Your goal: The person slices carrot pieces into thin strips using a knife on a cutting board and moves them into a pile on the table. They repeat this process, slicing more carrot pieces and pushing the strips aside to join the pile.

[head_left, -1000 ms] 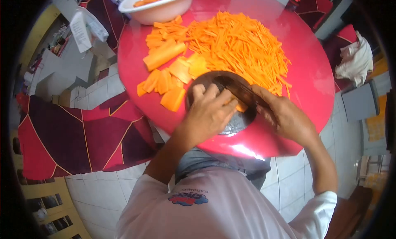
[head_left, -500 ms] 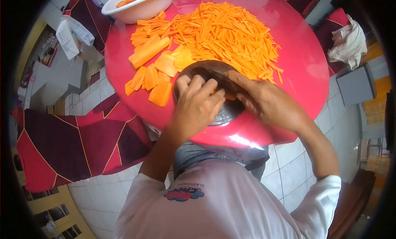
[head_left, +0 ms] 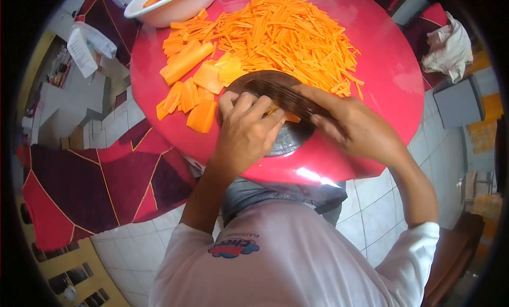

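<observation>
A round dark cutting board (head_left: 290, 140) lies near the front edge of the red table. My left hand (head_left: 246, 121) rests on it with curled fingers, pressing down on a carrot piece (head_left: 291, 117) that is mostly hidden beneath them. My right hand (head_left: 352, 124) is closed around the handle of a broad dark knife (head_left: 281, 98), whose blade lies aslant over the board, right beside my left fingertips. Beyond the board spreads a large heap of carrot sticks (head_left: 286, 39). Carrot slices (head_left: 201, 115) and a thick peeled carrot chunk (head_left: 185, 62) lie to the left.
A white bowl (head_left: 169, 11) with carrots stands at the table's (head_left: 389, 74) far left. Chairs with a red and dark cover (head_left: 101, 185) surround the table. A white cloth (head_left: 449, 50) hangs at the right, above a grey box (head_left: 458, 103).
The knife has tilted, so more of its blade face shows, and my right hand has shifted slightly right. My left hand stays on the carrot. The whole view has shifted a little.
</observation>
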The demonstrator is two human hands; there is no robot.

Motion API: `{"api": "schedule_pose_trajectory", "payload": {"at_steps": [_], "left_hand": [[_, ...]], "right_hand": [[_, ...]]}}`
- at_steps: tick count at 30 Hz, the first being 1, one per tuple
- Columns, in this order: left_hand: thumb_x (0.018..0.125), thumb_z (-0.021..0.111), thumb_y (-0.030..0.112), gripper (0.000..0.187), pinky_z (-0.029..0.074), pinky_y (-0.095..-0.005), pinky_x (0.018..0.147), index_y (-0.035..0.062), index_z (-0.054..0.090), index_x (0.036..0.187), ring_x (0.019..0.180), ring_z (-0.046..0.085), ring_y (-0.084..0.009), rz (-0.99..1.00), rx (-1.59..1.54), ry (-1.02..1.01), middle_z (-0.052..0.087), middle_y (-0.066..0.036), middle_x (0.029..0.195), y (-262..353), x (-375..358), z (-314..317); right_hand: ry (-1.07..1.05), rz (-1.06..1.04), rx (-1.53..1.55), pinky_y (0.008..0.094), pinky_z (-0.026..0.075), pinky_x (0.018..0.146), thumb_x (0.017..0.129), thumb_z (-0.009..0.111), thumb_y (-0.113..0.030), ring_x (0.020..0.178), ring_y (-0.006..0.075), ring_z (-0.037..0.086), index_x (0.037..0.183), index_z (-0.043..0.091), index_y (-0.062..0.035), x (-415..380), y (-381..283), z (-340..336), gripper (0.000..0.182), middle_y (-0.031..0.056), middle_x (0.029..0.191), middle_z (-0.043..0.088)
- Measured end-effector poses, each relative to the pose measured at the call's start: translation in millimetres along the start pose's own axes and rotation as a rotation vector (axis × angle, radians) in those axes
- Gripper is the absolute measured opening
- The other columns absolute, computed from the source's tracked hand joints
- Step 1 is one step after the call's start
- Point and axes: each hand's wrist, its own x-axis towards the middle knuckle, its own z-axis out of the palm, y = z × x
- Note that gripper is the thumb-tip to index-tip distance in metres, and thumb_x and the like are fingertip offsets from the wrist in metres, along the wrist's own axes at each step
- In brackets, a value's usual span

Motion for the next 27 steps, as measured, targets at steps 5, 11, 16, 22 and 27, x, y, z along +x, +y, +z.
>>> {"api": "schedule_pose_trajectory", "payload": {"at_steps": [5,11,16,22,27], "left_hand": [[0.089,0.085,0.019,0.015,0.037,-0.047,0.099,0.0134,0.083,0.103,0.098,0.062,-0.0225,-0.007,-0.023,-0.001,0.068,0.001,0.1,-0.5,-1.2,-1.6],[0.089,0.084,0.018,0.014,0.038,-0.0479,0.101,0.0124,0.083,0.102,0.099,0.064,-0.0232,0.009,0.004,0.029,0.07,0.002,0.1,0.5,-2.1,0.8],[0.09,0.082,0.016,0.011,0.038,-0.0483,0.101,0.0121,0.082,0.1,0.097,0.064,-0.0234,0.0,0.007,0.029,0.068,0.001,0.097,0.0,-6.7,-2.0],[0.09,0.081,0.014,0.007,0.039,-0.0482,0.1,0.0109,0.08,0.096,0.093,0.063,-0.023,0.021,-0.001,0.083,0.066,-0.001,0.093,-0.2,-6.7,0.9],[0.088,0.081,0.014,0.005,0.039,-0.0478,0.099,0.0102,0.078,0.09,0.09,0.062,-0.0233,0.012,0.018,0.083,0.062,-0.001,0.088,1.0,-9.2,-1.2]], "right_hand": [[-0.067,0.078,-0.065,0.0522,0.057,0.082,0.11,0.064,-0.008,0.092,0.0479,0.075,0.162,0.054,-0.0071,4.8,-5.7,4.4,0.053,0.0311,0.106,0.074],[-0.013,0.033,-0.046,0.0542,0.056,0.079,0.109,0.065,-0.008,0.09,0.0489,0.074,0.158,0.054,-0.0053,-3.1,-11.0,4.5,0.05,0.0314,0.102,0.074],[-0.055,0.063,-0.099,0.0529,0.057,0.082,0.108,0.065,-0.006,0.094,0.0489,0.075,0.16,0.054,-0.0038,0.5,-12.3,10.9,0.053,0.0316,0.108,0.075],[-0.025,0.018,-0.063,0.0529,0.058,0.085,0.108,0.066,-0.005,0.097,0.0488,0.075,0.16,0.054,-0.0035,8.0,-12.2,12.5,0.053,0.0309,0.112,0.076],[-0.021,0.049,-0.1,0.053,0.058,0.084,0.108,0.065,-0.006,0.098,0.0484,0.076,0.161,0.055,-0.0058,-0.6,-6.2,13.3,0.053,0.0308,0.111,0.076]]}}
